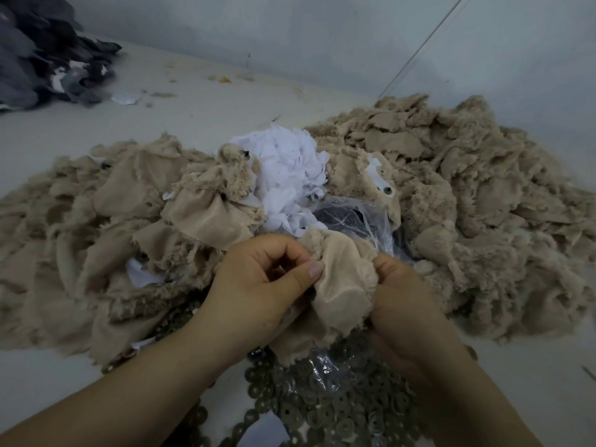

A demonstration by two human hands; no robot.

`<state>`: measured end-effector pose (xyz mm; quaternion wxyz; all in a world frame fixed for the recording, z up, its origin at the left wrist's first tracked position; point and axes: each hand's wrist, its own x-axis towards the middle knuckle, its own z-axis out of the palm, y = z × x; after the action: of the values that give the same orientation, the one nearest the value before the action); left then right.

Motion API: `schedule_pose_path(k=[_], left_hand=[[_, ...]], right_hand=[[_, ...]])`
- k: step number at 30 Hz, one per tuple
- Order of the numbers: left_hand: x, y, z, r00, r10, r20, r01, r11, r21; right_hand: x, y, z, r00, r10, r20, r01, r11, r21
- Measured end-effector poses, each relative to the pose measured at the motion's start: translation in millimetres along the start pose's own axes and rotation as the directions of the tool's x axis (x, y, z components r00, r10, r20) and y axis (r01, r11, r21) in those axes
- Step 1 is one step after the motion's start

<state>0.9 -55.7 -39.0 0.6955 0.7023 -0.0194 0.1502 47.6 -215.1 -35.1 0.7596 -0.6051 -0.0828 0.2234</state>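
The plush piece [342, 285] is sitting near the front edge of the surface [193, 91], at its middle, and is being held up between both hands with its smooth beige backing facing the camera. The left hand [258, 285] is pinching the piece's left edge, thumb pressing against curled fingers. The right hand [406, 304] is gripping the right side, its fingers curling round the fabric and largely hidden behind it. Washers [338, 404] are lying in a heap directly beneath the piece, along the front edge, some under clear film. A plastic bag [354, 217] with dark contents is lying just behind the piece. White scraps [290, 169] are piling up behind the bag, toward the middle. Beige plush [467, 188] is spreading in mounds to both sides, reaching the right edge. Dark cloth [42, 50] is lying heaped in the far left corner, well apart from the hands.
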Motion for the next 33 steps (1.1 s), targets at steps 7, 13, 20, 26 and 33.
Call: schedule_pose_path(k=[7, 13, 20, 26, 33], left_hand=[[2.6, -1.8, 2.2, 1.000, 0.023, 0.013, -0.024, 0.992, 0.125], [2.4, -1.2, 5.0, 0.999, 0.031, -0.023, -0.028, 0.989, 0.147], [2.7, -3.0, 3.8, 0.999, 0.046, -0.027, -0.040, 0.983, 0.178], [1.3, -0.4, 7.0, 0.999, 0.048, -0.012, -0.043, 0.965, 0.259], [-0.6, 0.6, 9.4, 0.995, -0.089, -0.055, 0.086, 0.995, -0.057]], right_hand=[[-2.0, 7.4, 4.7, 0.989, -0.078, -0.127, 0.078, 0.997, -0.010], [-4.1, 6.1, 4.2, 0.990, -0.097, -0.099, 0.096, 0.995, -0.015], [0.0, 1.9, 1.2, 0.995, 0.069, -0.071, -0.061, 0.992, 0.107], [-3.0, 4.9, 4.5, 0.979, -0.164, -0.124, 0.141, 0.974, -0.177], [-0.5, 7.9, 2.6, 0.991, -0.061, -0.119, 0.066, 0.997, 0.039]])
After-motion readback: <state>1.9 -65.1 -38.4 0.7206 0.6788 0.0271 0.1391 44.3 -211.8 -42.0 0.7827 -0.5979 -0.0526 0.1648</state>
